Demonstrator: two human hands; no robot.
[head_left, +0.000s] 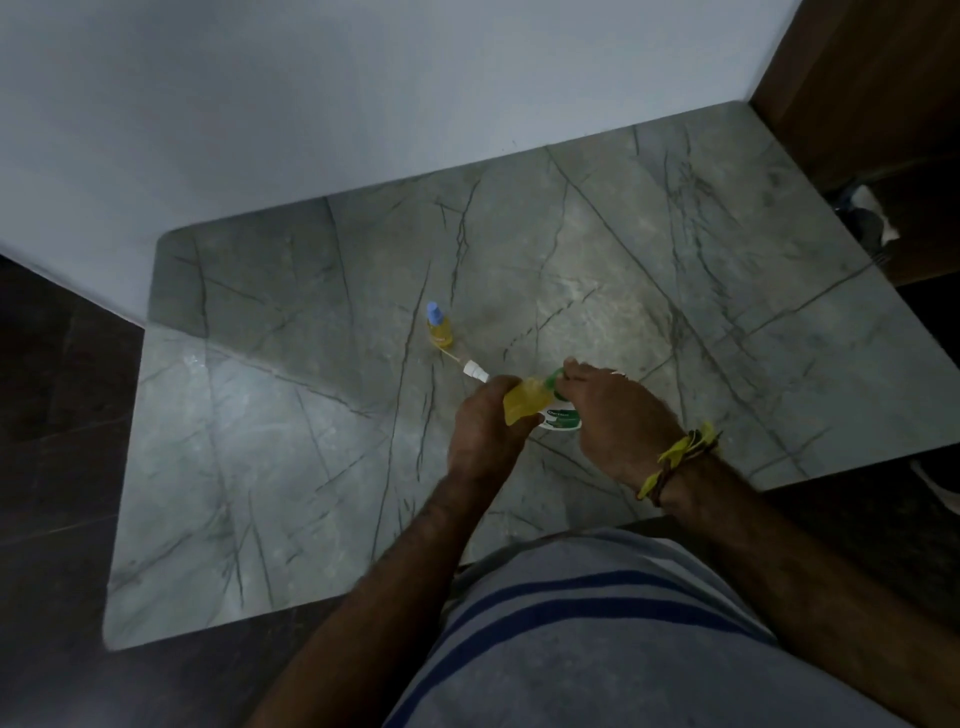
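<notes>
The yellow bottle (525, 406) is lying tilted between both hands, low over the desk (311, 415) a little right of centre. Whether it is touching the stone, I cannot tell. The left hand (488, 423) is wrapping round its body from the 9 o'clock side and gripping it. The right hand (618, 415) is coming in from 3 o'clock, its fingertips pinching the green cap (556, 378) at the neck.

Here is the worry: that cap looks like it is being worked, and the bottle is leaning rather than standing. If the left hand is squeezing a soft wall as the cap loosens, liquid could be jumping out at the neck and running over the fingers. Wet, soapy fingers would be slipping on the body next, and the bottle could be dropping.

At 10 o'clock from the bottle, the white pump head (475, 370) is lying on its side just beside the left knuckles, so a nudge could be rolling it away. Farther out on the same line the small bottle (439, 328) with the blue top is standing upright. It is narrow and easy to topple if an elbow or the tilted bottle is swinging that way.
</notes>
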